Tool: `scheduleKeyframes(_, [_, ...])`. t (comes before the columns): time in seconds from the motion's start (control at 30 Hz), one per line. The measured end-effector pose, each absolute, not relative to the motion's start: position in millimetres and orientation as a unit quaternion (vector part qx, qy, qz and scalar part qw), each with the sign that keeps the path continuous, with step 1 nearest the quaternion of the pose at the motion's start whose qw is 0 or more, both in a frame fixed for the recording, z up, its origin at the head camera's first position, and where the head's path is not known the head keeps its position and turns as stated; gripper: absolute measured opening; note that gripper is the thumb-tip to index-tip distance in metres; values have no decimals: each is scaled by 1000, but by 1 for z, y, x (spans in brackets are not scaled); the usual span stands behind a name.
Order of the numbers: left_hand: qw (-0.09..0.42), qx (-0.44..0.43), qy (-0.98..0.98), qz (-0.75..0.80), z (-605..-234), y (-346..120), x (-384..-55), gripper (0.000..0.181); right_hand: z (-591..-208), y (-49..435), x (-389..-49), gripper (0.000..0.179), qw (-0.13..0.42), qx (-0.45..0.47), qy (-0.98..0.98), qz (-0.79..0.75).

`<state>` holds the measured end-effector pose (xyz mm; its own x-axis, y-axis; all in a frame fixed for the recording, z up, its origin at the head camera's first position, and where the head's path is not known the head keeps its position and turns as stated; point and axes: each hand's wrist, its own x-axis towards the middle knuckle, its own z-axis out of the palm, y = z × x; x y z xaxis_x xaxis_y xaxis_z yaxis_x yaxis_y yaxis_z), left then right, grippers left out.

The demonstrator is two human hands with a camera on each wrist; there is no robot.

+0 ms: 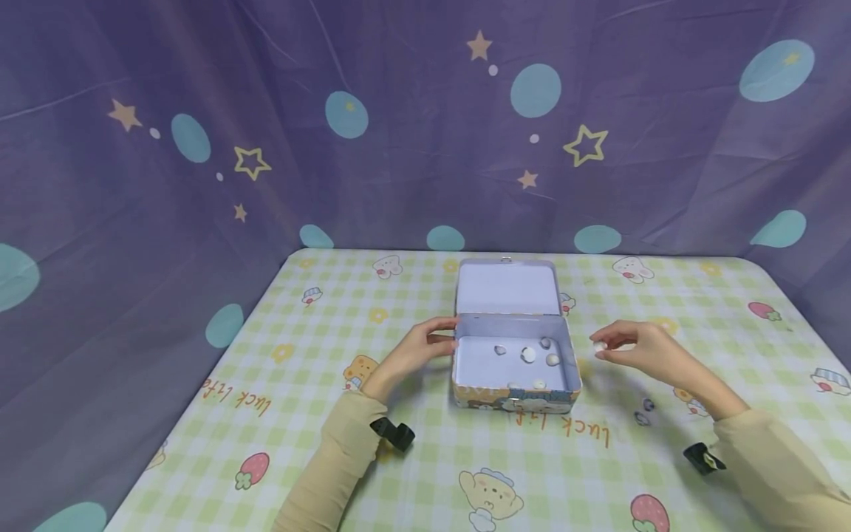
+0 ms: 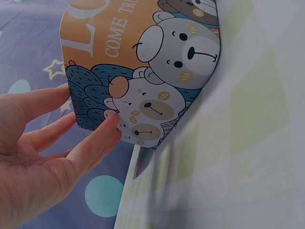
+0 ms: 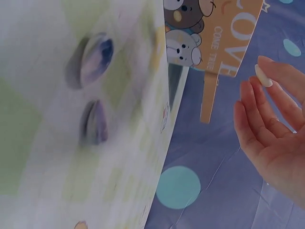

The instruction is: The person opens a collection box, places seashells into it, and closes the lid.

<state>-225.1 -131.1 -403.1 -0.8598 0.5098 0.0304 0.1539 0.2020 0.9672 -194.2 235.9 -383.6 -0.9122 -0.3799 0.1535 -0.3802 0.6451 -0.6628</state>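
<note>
A hinged tin box (image 1: 479,377) with printed bears on its walls stands on the table, its lid (image 1: 508,287) swung up at the back. Several small seashells (image 1: 528,355) lie on its pale floor. At the box's left side, my left hand (image 1: 414,350) rests its fingertips on the wall, also seen in the left wrist view. Right of the box, my right hand (image 1: 651,353) pinches a small white seashell (image 3: 263,76) between thumb and fingers, just above the table. Two purplish seashells (image 3: 96,59) lie on the cloth below the right forearm.
A green-and-white checked cloth (image 1: 299,414) with printed cartoons covers the table. Behind it and to the left hangs a purple curtain (image 1: 412,177) with stars and blue ovals. Each wrist wears a small black camera (image 1: 394,434).
</note>
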Motion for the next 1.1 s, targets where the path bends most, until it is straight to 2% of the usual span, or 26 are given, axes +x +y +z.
scheduleKeyframes(0.47, [150,217,758,596,-403,-131,-224,46,-377,213,-201,23,16,249,-894,373])
scheduleKeyframes(1.1, [148,214,761,594,-402,-131,-224,46,-371,185,-207,21,-20,297,-869,396])
